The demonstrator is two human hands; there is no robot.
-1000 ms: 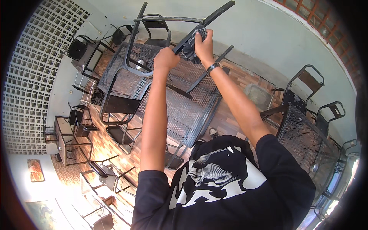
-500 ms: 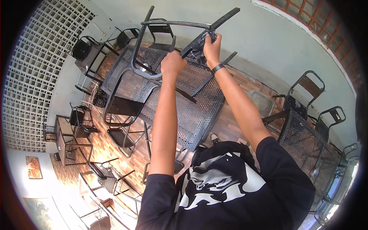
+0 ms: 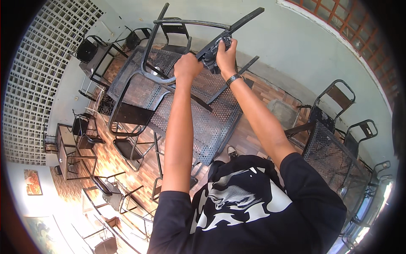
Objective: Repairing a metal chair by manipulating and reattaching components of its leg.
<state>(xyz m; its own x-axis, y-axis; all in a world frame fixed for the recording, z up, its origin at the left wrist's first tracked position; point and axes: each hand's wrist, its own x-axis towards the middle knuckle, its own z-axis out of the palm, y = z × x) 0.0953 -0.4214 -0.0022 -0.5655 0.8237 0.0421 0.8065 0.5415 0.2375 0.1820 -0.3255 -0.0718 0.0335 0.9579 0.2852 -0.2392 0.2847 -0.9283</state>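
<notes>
A dark metal-framed chair (image 3: 192, 22) lies tipped over on a black perforated metal table (image 3: 186, 122), its legs pointing up and away from me. My left hand (image 3: 187, 67) is wrapped round one of its frame bars. In my right hand (image 3: 227, 54) a crumpled dark patterned cloth (image 3: 210, 58) is pressed against the same bar, just above and to the right of my left hand. The chair's dark back panel (image 3: 133, 115) hangs at the table's left edge. A small shiny round object (image 3: 156, 71) rests on the table behind the frame.
Another mesh table (image 3: 334, 150) with chairs (image 3: 338, 95) stands to the right by the wall. More chairs (image 3: 127, 148) and a table (image 3: 65, 148) are spread over the wood-patterned floor at left. A further chair (image 3: 174, 29) stands behind the table.
My right hand and the cloth have slid a little down the bar, closer to my left hand. My left hand keeps its hold, and the whole view has shifted slightly.
</notes>
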